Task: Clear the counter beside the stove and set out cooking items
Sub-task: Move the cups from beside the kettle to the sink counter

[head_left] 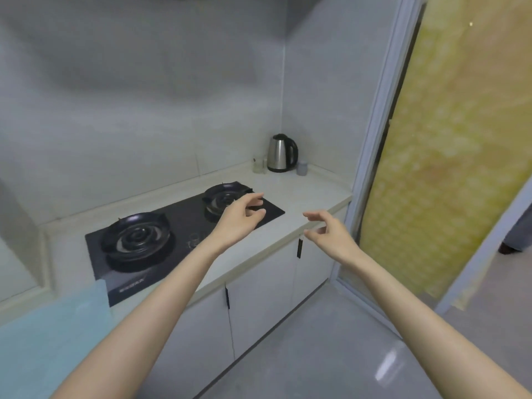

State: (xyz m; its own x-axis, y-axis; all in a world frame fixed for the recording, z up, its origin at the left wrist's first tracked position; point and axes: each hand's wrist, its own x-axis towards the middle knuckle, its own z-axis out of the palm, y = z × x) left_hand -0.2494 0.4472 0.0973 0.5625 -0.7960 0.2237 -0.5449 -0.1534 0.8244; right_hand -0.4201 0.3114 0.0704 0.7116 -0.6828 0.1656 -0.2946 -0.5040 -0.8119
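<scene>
A black two-burner gas stove (178, 226) is set into a pale counter (316, 194). In the far corner of the counter stands a steel electric kettle (281, 153) with a black handle. A clear glass jar (258, 165) is on its left and a small grey cup (302, 168) on its right. My left hand (240, 217) hovers over the stove's right end, fingers loosely spread, holding nothing. My right hand (328, 230) hangs over the counter's front edge, fingers relaxed and empty. Both hands are well short of the kettle.
White cabinet doors (259, 300) with black handles run below the counter. A light blue surface (49, 335) lies at the near left. A sliding door frame (374, 139) with a yellow patterned panel (449, 156) closes the right side. Grey tiled floor (331, 355) lies below.
</scene>
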